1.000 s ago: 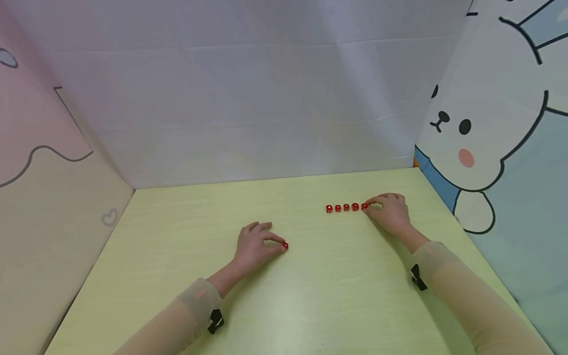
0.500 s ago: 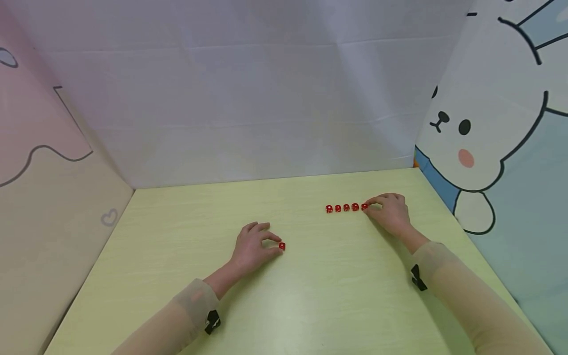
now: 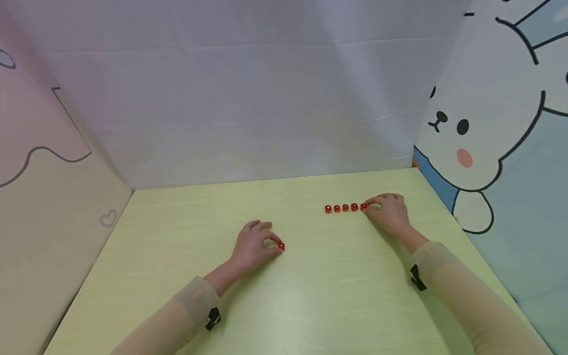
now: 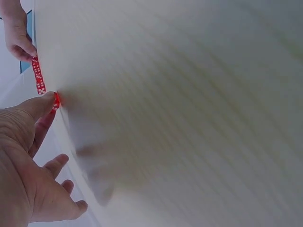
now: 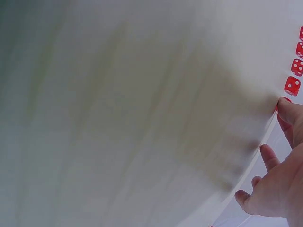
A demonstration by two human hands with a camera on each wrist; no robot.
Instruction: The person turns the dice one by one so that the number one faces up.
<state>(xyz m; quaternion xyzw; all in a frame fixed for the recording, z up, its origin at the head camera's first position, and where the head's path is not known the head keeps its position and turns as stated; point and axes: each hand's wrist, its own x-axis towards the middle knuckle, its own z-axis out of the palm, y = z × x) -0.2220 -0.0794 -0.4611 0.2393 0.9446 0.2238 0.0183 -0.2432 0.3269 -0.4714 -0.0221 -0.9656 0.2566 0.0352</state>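
My left hand (image 3: 254, 246) pinches a red die (image 3: 281, 246) between thumb and index finger, low over the middle of the table; the other fingers are spread. In the left wrist view that red die (image 4: 56, 101) shows at the thumb tip. Farther back and to the right, several red dice with white pips (image 3: 345, 208) stand in a straight row with small gaps. My right hand (image 3: 390, 214) pinches the die at the row's right end (image 3: 364, 206). In the right wrist view, the thumb of the right hand (image 5: 277, 189) mostly covers that end die.
The pale yellow-green table (image 3: 199, 212) meets a white cloth backdrop (image 3: 248, 98) at its far edge. A pinkish-beige panel (image 3: 57, 236) borders the left side. On the right stands a panel with a cartoon animal (image 3: 488, 98).
My left hand has shifted slightly left with its die, which has turned a little between the fingers. The right hand keeps its place at the end of the row.
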